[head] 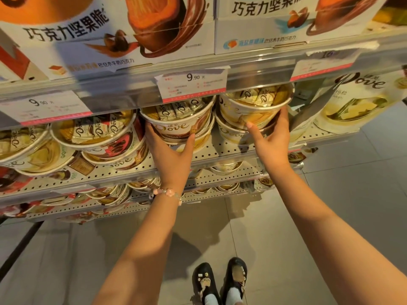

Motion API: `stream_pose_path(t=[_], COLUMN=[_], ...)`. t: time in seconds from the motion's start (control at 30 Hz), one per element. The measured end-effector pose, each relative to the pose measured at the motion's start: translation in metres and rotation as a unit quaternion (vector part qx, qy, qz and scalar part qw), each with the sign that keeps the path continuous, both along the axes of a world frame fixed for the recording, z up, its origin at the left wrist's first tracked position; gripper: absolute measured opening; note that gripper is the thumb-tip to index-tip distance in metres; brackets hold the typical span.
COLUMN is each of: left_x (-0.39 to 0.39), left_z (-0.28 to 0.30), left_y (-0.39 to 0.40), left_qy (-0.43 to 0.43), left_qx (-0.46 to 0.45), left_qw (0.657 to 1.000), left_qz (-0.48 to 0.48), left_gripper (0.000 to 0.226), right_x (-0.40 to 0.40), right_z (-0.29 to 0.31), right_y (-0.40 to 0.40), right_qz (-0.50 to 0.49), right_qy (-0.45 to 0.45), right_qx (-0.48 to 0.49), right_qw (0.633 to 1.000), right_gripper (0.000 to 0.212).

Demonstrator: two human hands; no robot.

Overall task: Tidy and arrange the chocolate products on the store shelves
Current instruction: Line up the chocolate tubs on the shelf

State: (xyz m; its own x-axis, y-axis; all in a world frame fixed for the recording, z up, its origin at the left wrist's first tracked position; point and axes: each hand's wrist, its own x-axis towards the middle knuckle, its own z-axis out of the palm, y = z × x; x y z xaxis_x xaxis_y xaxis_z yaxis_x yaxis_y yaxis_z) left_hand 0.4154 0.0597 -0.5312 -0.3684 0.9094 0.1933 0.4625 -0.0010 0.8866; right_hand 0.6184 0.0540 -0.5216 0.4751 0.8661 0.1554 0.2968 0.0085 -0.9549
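Price tags [195, 84] on shelf rail, grey tiled floor [352, 194], black shoes [220, 280], beaded bracelet [167, 193]

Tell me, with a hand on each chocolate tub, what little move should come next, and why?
Probably seat both tubs squarely on the ones beneath. The left hand grips a Dove tub and the right hand another tub; both top tubs sit tilted on their stacks.

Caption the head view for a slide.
Both hands, left and right, grip round white Dove chocolate tubs stacked on the perforated metal shelf.
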Motion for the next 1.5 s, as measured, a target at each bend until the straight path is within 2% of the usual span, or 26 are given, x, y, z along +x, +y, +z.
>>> stream_pose_path(t=[0.13,0.2,0.27,0.43,0.7,0.93,1.03,1.17,1.27,1.37,1.5], left_x=[0.015,0.022,0.028,0.02,-0.002,-0.015,-0.006,0.018,0.032,0.032,0.021], left_z=[0.005,0.009,0.012,0.011,0.013,0.012,0.011,0.004,0.002,0.0,-0.006], left_y=[0.004,0.011,0.016,0.019,0.016,0.016,0.01,-0.005,-0.002,0.006,0.01], left_qy=[-0.041,-0.048,-0.064,-0.049,-0.054,-0.042,-0.034,-0.055,-0.086,-0.111,-0.127], left_qx=[0.0,0.013,0.007,-0.01,-0.012,-0.044,-0.024,-0.029,-0.04,-0.059,-0.067], left_qw=[0.998,0.997,0.996,0.997,0.998,0.997,0.999,0.997,0.993,0.99,0.989], left_qz=[0.044,0.055,0.06,0.054,-0.007,-0.048,-0.02,0.036,0.064,0.07,0.027], left_gripper=[0.124,0.133,0.138,0.137,0.128,0.134,0.131,0.134,0.137,0.137,0.131], right_x=[-0.016,-0.029,-0.039,-0.036,-0.008,0.011,0.005,-0.019,-0.036,-0.039,-0.029], right_z=[0.002,0.006,0.008,0.006,0.003,0.002,0.002,-0.003,-0.006,-0.01,-0.013], right_y=[0.008,0.015,0.02,0.027,0.021,0.014,0.012,0.008,0.01,0.015,0.016], right_qz=[-0.046,-0.088,-0.13,-0.158,-0.065,0.007,-0.004,-0.065,-0.125,-0.136,-0.109], right_qy=[0.018,0.026,0.007,-0.025,-0.015,-0.021,-0.023,-0.005,0.027,0.062,0.042], right_qx=[0.008,-0.017,-0.052,-0.062,-0.046,-0.044,-0.039,-0.02,-0.048,-0.075,-0.058], right_qw=[0.999,0.996,0.99,0.985,0.997,0.999,0.999,0.998,0.991,0.986,0.992], right_gripper=[0.116,0.134,0.141,0.133,0.116,0.107,0.109,0.13,0.138,0.136,0.126])
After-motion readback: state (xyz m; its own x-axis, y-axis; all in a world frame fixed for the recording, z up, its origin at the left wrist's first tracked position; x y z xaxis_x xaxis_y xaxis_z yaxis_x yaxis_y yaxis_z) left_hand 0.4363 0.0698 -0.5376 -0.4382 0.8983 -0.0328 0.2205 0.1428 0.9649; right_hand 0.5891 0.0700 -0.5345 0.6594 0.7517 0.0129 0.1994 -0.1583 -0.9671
